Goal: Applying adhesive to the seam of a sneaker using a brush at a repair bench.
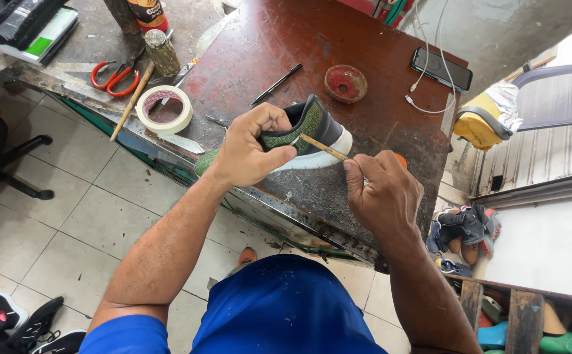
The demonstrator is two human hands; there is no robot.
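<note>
Head view: knit green shoe, thin wooden stick.

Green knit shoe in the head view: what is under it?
The green knit shoe is gripped by the left hand above the worn reddish-brown table. The right hand holds a thin wooden stick at its side. Its white sole's underside is hidden.

The left hand covers the middle of the green shoe. The brush tip is too small to see.
</note>
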